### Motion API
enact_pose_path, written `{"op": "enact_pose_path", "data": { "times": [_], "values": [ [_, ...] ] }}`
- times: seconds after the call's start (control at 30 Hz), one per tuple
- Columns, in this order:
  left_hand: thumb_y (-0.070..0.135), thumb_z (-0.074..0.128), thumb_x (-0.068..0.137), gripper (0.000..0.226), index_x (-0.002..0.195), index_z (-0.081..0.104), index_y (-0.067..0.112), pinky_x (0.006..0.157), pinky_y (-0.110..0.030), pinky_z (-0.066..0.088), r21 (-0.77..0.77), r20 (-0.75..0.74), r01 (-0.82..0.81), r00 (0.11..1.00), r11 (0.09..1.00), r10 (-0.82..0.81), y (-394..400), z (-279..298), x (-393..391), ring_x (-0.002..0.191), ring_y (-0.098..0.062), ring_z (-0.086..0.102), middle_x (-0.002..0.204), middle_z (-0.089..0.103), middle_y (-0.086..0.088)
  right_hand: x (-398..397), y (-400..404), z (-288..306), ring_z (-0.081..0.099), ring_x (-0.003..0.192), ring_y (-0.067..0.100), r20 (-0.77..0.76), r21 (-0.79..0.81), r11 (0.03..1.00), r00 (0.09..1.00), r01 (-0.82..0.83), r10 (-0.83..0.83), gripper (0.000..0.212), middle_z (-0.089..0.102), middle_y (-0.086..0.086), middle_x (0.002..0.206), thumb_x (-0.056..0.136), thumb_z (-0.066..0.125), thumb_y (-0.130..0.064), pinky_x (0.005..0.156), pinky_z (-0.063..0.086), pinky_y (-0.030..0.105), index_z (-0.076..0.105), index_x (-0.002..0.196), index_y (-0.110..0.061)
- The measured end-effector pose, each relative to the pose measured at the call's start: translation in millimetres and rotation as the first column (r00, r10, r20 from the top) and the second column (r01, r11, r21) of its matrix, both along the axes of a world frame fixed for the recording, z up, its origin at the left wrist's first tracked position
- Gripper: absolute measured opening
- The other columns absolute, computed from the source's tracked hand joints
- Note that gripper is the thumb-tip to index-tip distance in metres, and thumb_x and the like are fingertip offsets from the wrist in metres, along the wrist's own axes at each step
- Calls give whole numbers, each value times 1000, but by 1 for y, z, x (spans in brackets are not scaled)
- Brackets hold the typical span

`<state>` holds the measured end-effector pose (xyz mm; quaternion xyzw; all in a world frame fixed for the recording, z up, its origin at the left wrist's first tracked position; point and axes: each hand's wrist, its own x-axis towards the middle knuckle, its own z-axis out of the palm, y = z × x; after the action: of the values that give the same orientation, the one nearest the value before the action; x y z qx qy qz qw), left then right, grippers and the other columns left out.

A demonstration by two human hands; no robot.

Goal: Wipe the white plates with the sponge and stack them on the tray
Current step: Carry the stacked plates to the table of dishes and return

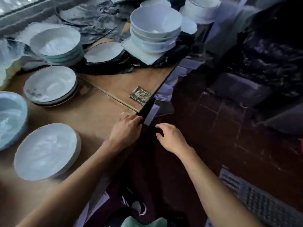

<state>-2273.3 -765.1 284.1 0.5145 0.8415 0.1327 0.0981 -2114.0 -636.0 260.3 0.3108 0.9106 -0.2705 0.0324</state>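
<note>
White plates are laid in low stacks on the brown table, a second stack being set farther back. Deep white bowls are nested on a square plate, and more bowls are nested at the left; nothing is seen inside them. The left hand is rested on the table's edge, its fingers curled over a dark strip. The right hand is held off the edge, fingers loosely bent, nothing gripped. No sponge or tray can be made out; the area below the table is dark and blurred.

Plates on table, left of both hands at its edge
</note>
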Motion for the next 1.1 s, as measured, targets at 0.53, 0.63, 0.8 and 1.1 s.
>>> {"op": "enact_pose_path", "data": {
  "times": [0.53, 0.63, 0.8, 1.1],
  "values": [
    [40, 49, 100, 40, 137, 58, 28, 104, -44, 46, -165, 5, 637, 764, 753, -645, 228, 25, 411, 125, -26, 59, 137, 63, 0, 466, 94, 21, 51, 127, 25, 81, 170, 799, 800, 576, -594, 42, 56, -4, 141, 96, 52, -25, 104, 43, 43, 55, 137, -25],
    [42, 47, 102, 40, 139, 56, 30, 106, -43, 44, -201, -14, 717, 679, 667, -734, 257, 25, 483, 128, -28, 56, 141, 60, -2, 539, 98, 22, 47, 131, 23, 136, 199, 732, 722, 651, -679, 41, 54, -5, 144, 98, 49, -34, 107, 40, 42, 53, 139, -27],
    [43, 44, 102, 42, 140, 53, 29, 107, -44, 43, -268, -39, 835, 488, 480, -872, 296, 19, 591, 130, -31, 54, 143, 58, -8, 644, 95, 17, 47, 130, 24, 161, 163, 584, 563, 795, -811, 42, 53, -5, 145, 99, 47, -36, 108, 41, 42, 52, 139, -25],
    [42, 44, 103, 40, 138, 56, 28, 101, -49, 48, -235, 7, 957, 178, 171, -984, 387, -11, 764, 124, -28, 60, 141, 61, -4, 794, 116, 10, 57, 123, 29, 234, 85, 332, 305, 940, -923, 44, 54, 3, 144, 97, 48, -23, 100, 50, 43, 51, 141, -25]
  ]
}}
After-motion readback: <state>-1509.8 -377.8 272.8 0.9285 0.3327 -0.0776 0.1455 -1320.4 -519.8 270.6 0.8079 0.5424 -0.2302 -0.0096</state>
